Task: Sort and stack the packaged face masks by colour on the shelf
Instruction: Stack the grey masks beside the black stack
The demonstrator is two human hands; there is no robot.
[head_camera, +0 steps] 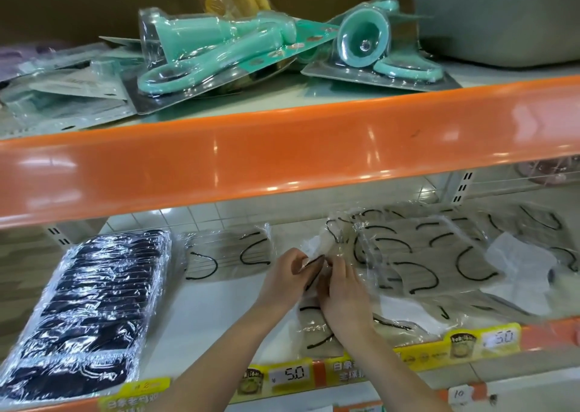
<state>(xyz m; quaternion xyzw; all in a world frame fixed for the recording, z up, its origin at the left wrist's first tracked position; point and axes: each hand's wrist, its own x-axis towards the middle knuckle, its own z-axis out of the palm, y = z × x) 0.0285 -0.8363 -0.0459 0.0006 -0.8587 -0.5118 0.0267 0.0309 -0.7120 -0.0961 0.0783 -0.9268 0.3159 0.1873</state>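
Both hands, left hand (287, 275) and right hand (340, 289), apparently pinching one grey mask packet (317, 264); started grey stack (227, 256) lies leftward, nearer left hand.

Your left hand (287, 275) and right hand (340, 289) pinch clear-wrapped grey mask pack (317, 254) above shelf (204, 311); black mask stack (91, 311) at left.

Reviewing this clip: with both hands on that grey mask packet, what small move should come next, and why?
Probably carry the grey mask packet, pinched by the left hand and right hand, left onto the lone grey packet; the rest lie scattered.
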